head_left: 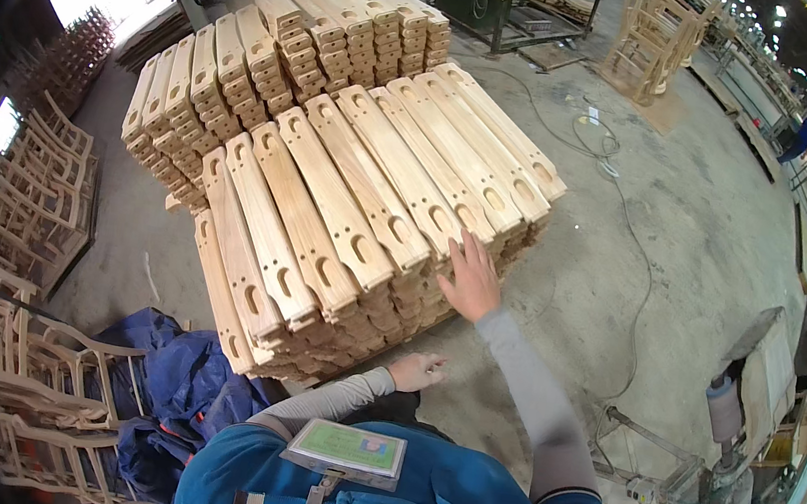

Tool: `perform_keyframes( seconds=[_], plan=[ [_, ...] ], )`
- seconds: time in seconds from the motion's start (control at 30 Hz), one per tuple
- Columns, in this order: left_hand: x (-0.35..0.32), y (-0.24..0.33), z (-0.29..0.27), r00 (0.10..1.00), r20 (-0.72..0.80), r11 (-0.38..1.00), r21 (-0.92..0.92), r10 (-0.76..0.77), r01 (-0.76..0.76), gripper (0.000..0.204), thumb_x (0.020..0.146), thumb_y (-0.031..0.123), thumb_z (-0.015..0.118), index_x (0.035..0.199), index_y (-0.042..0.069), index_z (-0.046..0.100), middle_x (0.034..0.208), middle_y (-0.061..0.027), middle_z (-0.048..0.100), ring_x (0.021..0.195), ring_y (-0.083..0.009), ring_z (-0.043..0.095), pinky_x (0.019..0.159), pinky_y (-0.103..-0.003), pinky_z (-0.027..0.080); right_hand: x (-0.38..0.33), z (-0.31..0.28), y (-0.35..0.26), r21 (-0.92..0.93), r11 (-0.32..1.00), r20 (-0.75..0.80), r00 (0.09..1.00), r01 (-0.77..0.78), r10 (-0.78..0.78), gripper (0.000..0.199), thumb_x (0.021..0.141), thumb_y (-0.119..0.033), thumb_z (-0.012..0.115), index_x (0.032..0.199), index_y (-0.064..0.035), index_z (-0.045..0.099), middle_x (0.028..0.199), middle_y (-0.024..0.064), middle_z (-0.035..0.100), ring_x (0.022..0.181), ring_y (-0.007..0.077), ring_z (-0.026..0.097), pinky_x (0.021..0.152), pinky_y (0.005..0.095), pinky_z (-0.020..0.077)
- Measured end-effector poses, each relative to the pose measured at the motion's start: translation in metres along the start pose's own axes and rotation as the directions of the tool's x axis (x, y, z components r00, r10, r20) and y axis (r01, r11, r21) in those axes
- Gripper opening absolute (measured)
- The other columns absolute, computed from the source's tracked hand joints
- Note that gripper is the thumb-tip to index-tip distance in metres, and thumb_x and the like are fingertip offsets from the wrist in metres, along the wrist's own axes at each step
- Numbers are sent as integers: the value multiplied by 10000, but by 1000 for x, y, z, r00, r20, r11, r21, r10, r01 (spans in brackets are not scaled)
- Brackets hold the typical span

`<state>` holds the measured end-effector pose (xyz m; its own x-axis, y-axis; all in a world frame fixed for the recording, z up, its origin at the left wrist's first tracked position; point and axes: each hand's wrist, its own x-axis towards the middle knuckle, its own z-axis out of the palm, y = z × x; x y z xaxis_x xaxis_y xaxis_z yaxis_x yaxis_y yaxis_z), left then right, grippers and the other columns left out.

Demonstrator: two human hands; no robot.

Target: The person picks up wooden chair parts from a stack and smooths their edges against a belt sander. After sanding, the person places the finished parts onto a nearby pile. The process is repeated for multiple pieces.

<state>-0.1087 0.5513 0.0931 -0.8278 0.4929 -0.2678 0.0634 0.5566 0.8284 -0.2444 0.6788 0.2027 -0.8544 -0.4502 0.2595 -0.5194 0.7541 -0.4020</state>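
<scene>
A tall stack of pale wooden boards (307,198) stands in front of me, each board with an oval slot and small round holes near its ends. My right hand (473,279) reaches to the near edge of the top layer. Its fingers are spread over the end of one wooden board (411,174), and whether they touch it I cannot tell. Lower down, my left hand (417,372) hangs between my body and the stack's near side. Its fingers are loosely bent and slightly apart, with nothing visible in them.
More stacked boards (198,76) stand behind. Curved wooden frames (54,390) and a blue tarp (197,378) lie at my left. A cable (645,272) runs over the concrete floor. A machine (729,473) stands at right, chair frames (656,41) farther back.
</scene>
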Motion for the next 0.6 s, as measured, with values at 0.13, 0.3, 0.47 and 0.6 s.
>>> perform_keyframes(
  seconds=[0.13, 0.3, 0.47, 0.6],
  plan=[
    [14, 0, -39, 996, 59, 993, -101, -62, 68, 488, 856, 325, 540, 1212, -4, 482, 1044, -201, 599, 934, -264, 602, 834, -330, 462, 47, 16, 13, -93, 996, 201, 979, 5, 14, 596, 736, -384, 638, 1193, -35, 479, 1381, 223, 247, 1311, 390, 155, 1074, 454, 173],
    [30, -21, -57, 988, 43, 859, -488, -151, 153, 502, 858, 362, 541, 1191, -13, 502, 1050, -140, 597, 938, -206, 589, 800, -292, 460, 18, 14, 26, 117, 986, 254, 963, -120, 87, 663, 691, -503, 662, 1086, -4, 478, 1225, 264, 373, 1166, 412, 380, 959, 464, 335],
    [57, -23, -64, 886, 358, 102, -910, -294, 401, 443, 904, 427, 448, 1100, 38, 527, 1083, -88, 550, 901, -199, 586, 793, -316, 471, -6, 0, 17, 74, 926, 258, 904, -371, 341, 844, 660, -472, 682, 1265, -2, 326, 1112, 233, 463, 976, 368, 532, 813, 427, 444],
    [81, -8, -66, 886, 442, -66, -897, -140, 437, 548, 915, 518, 303, 1124, 59, 518, 1026, -65, 584, 945, -228, 574, 879, -403, 422, -13, -11, 20, 121, 871, 387, 831, -476, 400, 864, 663, -400, 682, 1328, -11, 291, 1107, 227, 509, 1037, 359, 514, 830, 390, 441]
  ],
)
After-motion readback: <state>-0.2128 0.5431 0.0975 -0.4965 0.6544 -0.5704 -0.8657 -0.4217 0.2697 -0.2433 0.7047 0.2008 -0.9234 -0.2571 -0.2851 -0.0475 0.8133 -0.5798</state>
